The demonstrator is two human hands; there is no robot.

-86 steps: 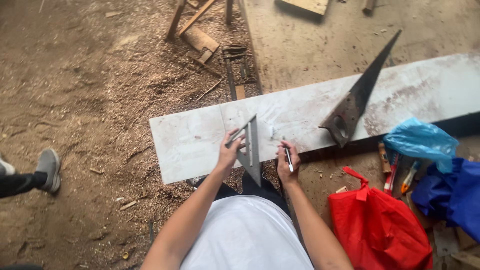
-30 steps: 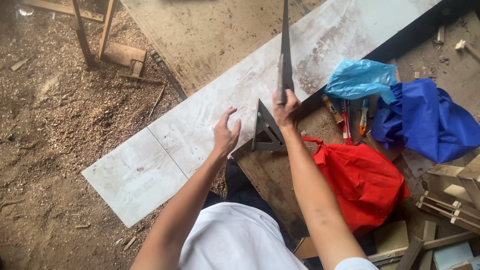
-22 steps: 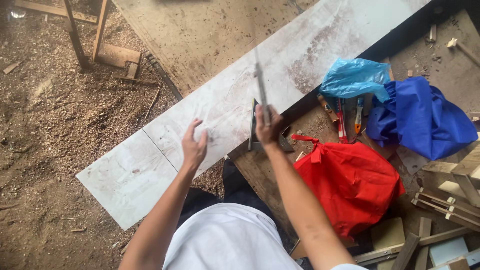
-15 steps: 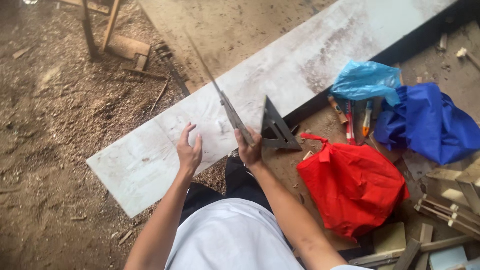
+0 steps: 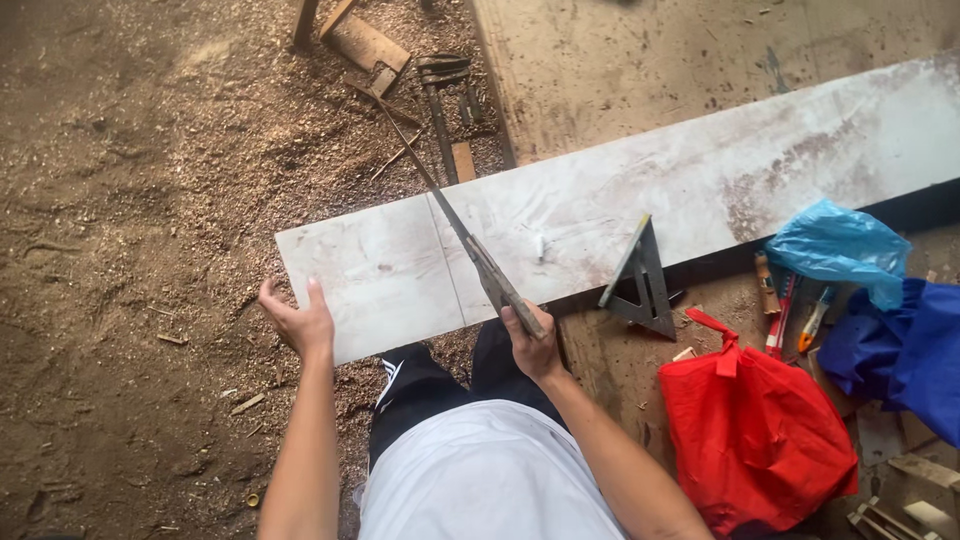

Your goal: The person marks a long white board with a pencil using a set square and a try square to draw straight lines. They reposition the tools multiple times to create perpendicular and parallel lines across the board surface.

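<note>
A long white board [image 5: 700,190] lies across a work surface, its left end jutting over the sawdust floor. My right hand [image 5: 528,338] grips the handle of a hand saw [image 5: 455,225]; its blade lies along a dark line drawn across the board. My left hand [image 5: 295,320] is open at the board's near left corner, fingers apart, close to the edge. A grey triangular square [image 5: 640,280] leans at the board's near edge, right of the saw. A small white marker [image 5: 540,245] rests on the board between saw and square.
A red bag [image 5: 760,430], a light blue plastic bag [image 5: 835,245] and a dark blue bag [image 5: 915,345] sit to my right, with several pens or tools [image 5: 790,305] beside them. Wood scraps and a metal clamp [image 5: 440,90] lie on the sawdust beyond the board.
My right hand brought the saw from upright down onto the drawn line. The square was left leaning at the board's edge. My left hand slid left to the board's end.
</note>
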